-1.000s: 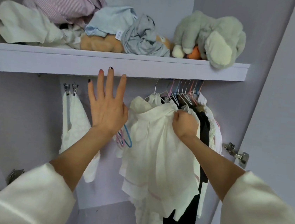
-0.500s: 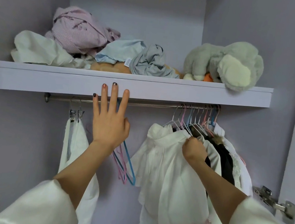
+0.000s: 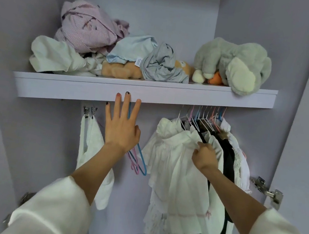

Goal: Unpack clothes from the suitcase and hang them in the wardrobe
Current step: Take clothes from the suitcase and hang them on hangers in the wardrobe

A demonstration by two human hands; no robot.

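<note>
I look into a lilac wardrobe. My right hand (image 3: pixel 204 156) grips the ruffled collar of a white blouse (image 3: pixel 172 172) that hangs on a hanger among several white and black garments (image 3: pixel 229 160) at the right of the rail. My left hand (image 3: pixel 121 126) is raised with straight, spread fingers in front of empty pink and blue hangers (image 3: pixel 137 163); its fingertips reach the shelf's front edge (image 3: pixel 171 97). A white garment (image 3: pixel 91 144) hangs from metal clips at the left. The suitcase is out of view.
The shelf carries a heap of crumpled clothes (image 3: pixel 93 38), a tan soft toy (image 3: pixel 120 70) and a grey plush elephant (image 3: pixel 238 65). A metal door hinge (image 3: pixel 268 191) sticks out at the right, beside the open door.
The view has tilted up and back, showing more of the shelf. My right hand stays on the white blouse's collar; my left hand stays raised and spread by the empty hangers.
</note>
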